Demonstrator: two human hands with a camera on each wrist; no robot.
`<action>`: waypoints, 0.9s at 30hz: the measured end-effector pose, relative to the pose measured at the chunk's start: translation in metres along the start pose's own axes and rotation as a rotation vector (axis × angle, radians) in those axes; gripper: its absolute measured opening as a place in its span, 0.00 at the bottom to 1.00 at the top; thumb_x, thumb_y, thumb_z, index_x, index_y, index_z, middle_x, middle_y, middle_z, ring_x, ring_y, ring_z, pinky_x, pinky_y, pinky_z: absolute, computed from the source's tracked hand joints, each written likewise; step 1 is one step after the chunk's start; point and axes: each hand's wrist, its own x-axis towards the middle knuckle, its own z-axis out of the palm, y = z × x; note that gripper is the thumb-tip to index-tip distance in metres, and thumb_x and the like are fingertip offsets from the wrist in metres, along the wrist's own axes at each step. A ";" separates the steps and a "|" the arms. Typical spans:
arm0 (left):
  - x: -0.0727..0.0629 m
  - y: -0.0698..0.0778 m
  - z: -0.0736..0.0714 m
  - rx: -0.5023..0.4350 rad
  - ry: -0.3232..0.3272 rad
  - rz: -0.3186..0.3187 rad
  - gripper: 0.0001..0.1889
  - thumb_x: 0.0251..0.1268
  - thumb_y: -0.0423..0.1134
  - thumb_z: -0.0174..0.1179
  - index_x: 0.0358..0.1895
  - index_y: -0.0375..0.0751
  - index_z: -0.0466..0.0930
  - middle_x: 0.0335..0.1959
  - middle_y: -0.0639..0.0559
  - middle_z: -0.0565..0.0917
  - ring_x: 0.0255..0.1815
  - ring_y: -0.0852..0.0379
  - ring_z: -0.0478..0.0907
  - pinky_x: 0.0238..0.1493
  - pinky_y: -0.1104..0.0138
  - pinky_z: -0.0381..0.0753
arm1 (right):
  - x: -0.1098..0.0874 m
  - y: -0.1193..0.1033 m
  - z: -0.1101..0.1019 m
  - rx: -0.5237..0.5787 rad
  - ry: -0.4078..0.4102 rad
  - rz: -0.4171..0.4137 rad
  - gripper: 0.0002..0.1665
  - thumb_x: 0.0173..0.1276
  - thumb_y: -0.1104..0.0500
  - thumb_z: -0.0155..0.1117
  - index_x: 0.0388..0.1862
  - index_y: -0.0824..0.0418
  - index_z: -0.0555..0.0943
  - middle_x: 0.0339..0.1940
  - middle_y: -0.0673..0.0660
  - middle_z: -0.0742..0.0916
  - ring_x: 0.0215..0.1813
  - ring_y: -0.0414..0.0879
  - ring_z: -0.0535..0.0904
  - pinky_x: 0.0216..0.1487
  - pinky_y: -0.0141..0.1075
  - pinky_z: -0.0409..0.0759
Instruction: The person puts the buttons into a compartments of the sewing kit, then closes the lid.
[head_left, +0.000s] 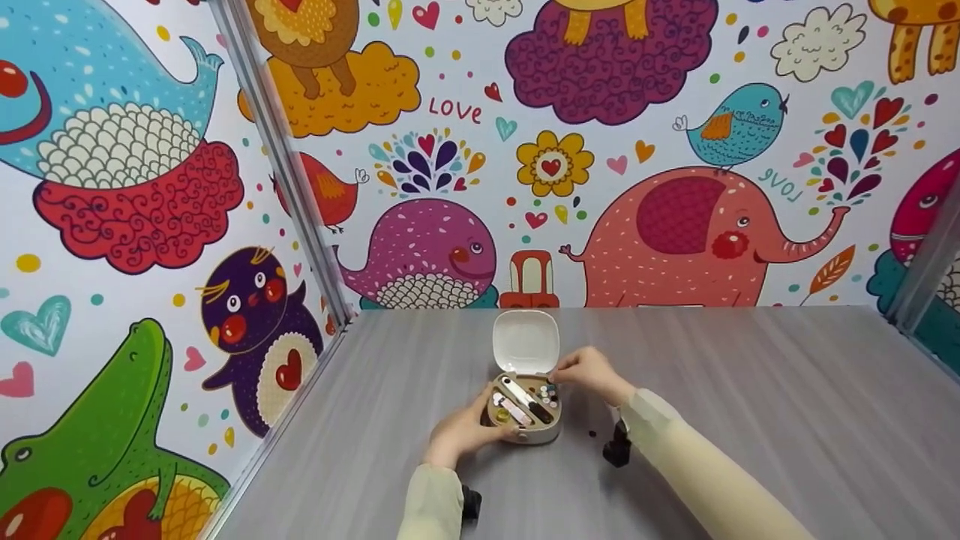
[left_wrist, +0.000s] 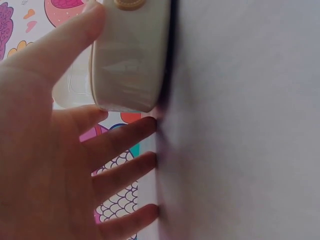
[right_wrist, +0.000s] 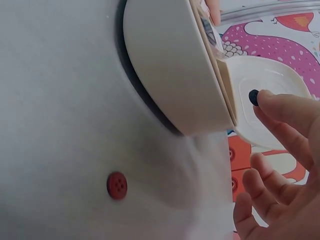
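A cream sewing box [head_left: 540, 435] stands on the table with its white lid [head_left: 526, 341] raised at the back. My left hand [head_left: 461, 431] holds the box's left side, thumb at the front and index finger against the wall; the other fingers are spread in the left wrist view. At the box's right rear edge, my right hand [head_left: 592, 373] pinches a small dark button [right_wrist: 253, 97] between thumb and index finger. Several small buttons [head_left: 549, 393] lie in the right compartment. A white-and-black tool [head_left: 537, 409] lies across the middle, beside a yellow spool-like item [head_left: 502, 413] at left.
A red button [right_wrist: 117, 185] lies on the grey table [head_left: 750, 420], right of the box. Black wrist cameras [head_left: 617, 450] hang at both sleeves. Printed cartoon panels [head_left: 420, 247] rise behind the table and along its left side.
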 end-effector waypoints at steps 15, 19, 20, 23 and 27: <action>0.001 0.001 0.001 0.011 0.005 0.002 0.52 0.52 0.63 0.67 0.76 0.43 0.54 0.64 0.30 0.71 0.58 0.32 0.73 0.56 0.43 0.72 | 0.007 0.002 0.018 -0.092 0.021 0.043 0.05 0.50 0.62 0.73 0.25 0.65 0.89 0.24 0.53 0.87 0.26 0.39 0.72 0.27 0.31 0.70; 0.001 0.000 0.000 -0.002 0.012 -0.002 0.52 0.51 0.63 0.67 0.77 0.45 0.54 0.65 0.32 0.71 0.59 0.34 0.73 0.55 0.43 0.72 | 0.008 0.003 0.021 -0.087 0.009 0.049 0.05 0.50 0.63 0.73 0.25 0.65 0.89 0.22 0.52 0.87 0.25 0.39 0.72 0.27 0.31 0.69; 0.001 0.000 0.000 -0.002 0.014 -0.001 0.52 0.51 0.63 0.67 0.77 0.45 0.54 0.65 0.32 0.71 0.59 0.34 0.73 0.55 0.43 0.72 | 0.008 0.003 0.021 -0.087 0.006 0.044 0.04 0.50 0.63 0.73 0.25 0.65 0.89 0.22 0.52 0.87 0.25 0.39 0.72 0.27 0.31 0.70; 0.000 0.000 0.000 0.003 0.020 0.003 0.52 0.52 0.63 0.67 0.77 0.45 0.54 0.66 0.33 0.70 0.60 0.34 0.72 0.56 0.44 0.71 | 0.008 0.002 0.022 -0.088 -0.005 0.037 0.04 0.50 0.64 0.72 0.25 0.65 0.89 0.22 0.52 0.86 0.24 0.39 0.73 0.26 0.31 0.70; -0.001 0.000 0.001 -0.006 0.014 -0.001 0.51 0.52 0.63 0.67 0.77 0.45 0.54 0.67 0.34 0.70 0.61 0.34 0.71 0.58 0.44 0.70 | 0.008 0.001 0.022 -0.086 -0.014 0.051 0.03 0.50 0.64 0.72 0.25 0.64 0.89 0.21 0.51 0.85 0.23 0.39 0.73 0.25 0.30 0.70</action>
